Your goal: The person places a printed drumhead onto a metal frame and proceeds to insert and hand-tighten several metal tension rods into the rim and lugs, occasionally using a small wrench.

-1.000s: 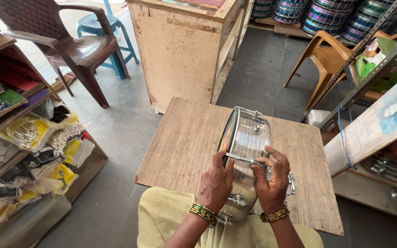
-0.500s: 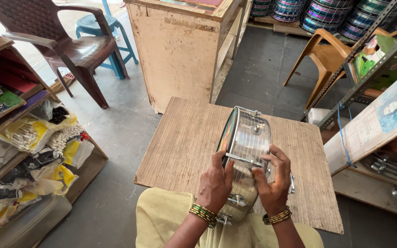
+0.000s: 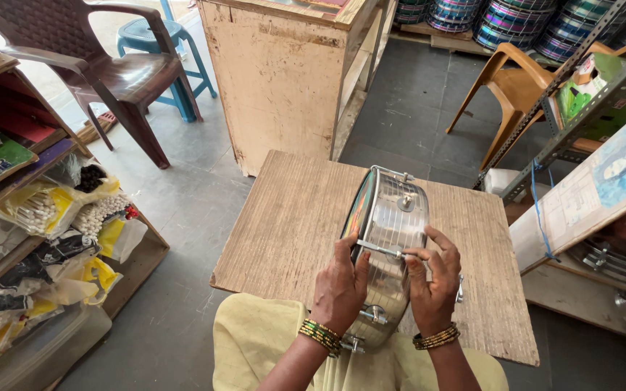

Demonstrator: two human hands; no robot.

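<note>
Cluttered shop, wooden board (image 3: 291, 217) propping a chrome drum shell (image 3: 389, 246) on edge.
Left hand (image 3: 338, 286) clasping its rim, right hand (image 3: 432, 282) pinching a thin tension rod (image 3: 380, 249); I'm guessing the rod's slipping out or the drum's rolling away if either loosens.

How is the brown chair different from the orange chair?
The brown chair is dark and stands at the far left near the blue stool; the orange chair is light and stands at the right beside a metal rack. The brown chair's seat shows; the orange one's is mostly hidden. Both look like plastic armchairs.
</note>
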